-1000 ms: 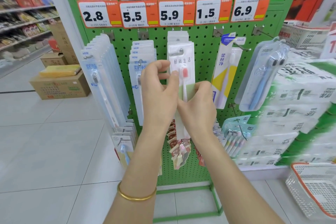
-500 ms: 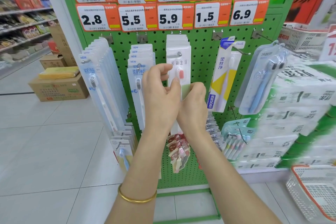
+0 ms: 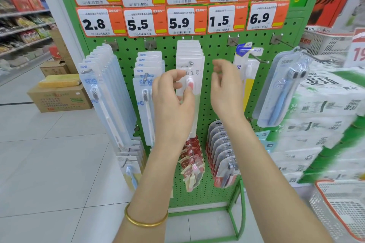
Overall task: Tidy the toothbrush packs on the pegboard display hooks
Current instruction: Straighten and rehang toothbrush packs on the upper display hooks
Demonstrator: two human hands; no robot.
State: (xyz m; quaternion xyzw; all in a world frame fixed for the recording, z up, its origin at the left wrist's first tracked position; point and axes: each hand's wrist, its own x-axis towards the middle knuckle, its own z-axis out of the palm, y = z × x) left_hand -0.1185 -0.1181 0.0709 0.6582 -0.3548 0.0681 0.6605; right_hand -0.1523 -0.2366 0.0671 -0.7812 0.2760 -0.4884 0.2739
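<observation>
A green pegboard [image 3: 217, 49] carries hooks of toothbrush packs. On the middle hook hangs a stack of white packs [image 3: 190, 55]; the front one shows a pink brush head. My left hand [image 3: 171, 104] holds that front pack at its left edge, thumb on its face just under the brush head. My right hand [image 3: 225, 92] hovers to the right of the stack, fingers loosely curled, holding nothing. Other rows hang around: pale blue packs [image 3: 106, 89] at the left, "NEW" packs [image 3: 146, 65], a yellow pack [image 3: 248, 85] and a twin blue pack [image 3: 280, 89].
Lower hooks hold small red packs [image 3: 192, 160], clear blister packs [image 3: 223, 154] and white packs [image 3: 130, 163]. Stacked tissue bundles [image 3: 324, 116] crowd the right side, with a white basket [image 3: 341, 209] below. Cardboard boxes [image 3: 59, 98] sit on the tiled floor at the left.
My right hand has let go of the white pack and moved right, away from my left hand. The left hand stays on the pack. The view has shifted closer.
</observation>
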